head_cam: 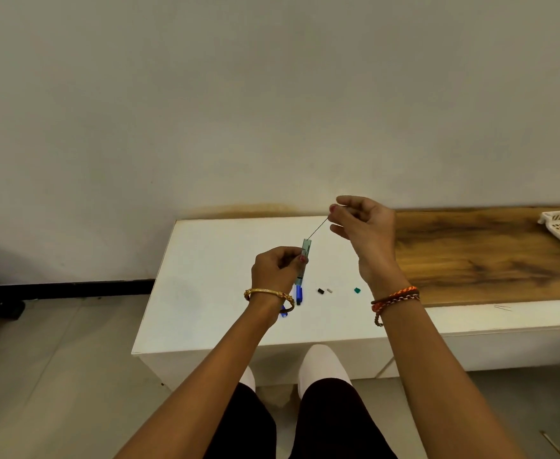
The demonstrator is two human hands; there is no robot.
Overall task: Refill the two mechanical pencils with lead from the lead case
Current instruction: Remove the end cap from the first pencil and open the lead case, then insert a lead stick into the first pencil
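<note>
head view: left hand [277,268] is held up over the white table [212,260], fingers curled round the lead case [305,256], thumb and forefinger pinching its lower half. the case stands close to upright, long axis near-to-far in the picture, open mouth at the far/top end. right hand [361,223] is up and to the right of the case, thumb and forefinger pinching the top of a single lead [319,226]; other fingers loosely curled. the lead is a thin dark line running diagonally, high end at the right fingertips, low end pointing down-left at the case mouth. cannot tell if the low end is touching the case or just clear of it.

on the table below the left hand lie blue pencil parts: one blue pencil [299,294] lying roughly near-far, and a second blue piece [283,312] mostly hidden behind the left wrist. to the right, a small black cap [320,291], a tiny pale eraser bit [330,290] just beside it, then a green cap [357,290] further right, near the right wrist.

progress, judged: early-middle. case opened, pencil caps look removed, one lead drawn out. left: feed lead into both pencils, recap them, close the case. whether any pencil has lead in it already cannot be told.
</note>
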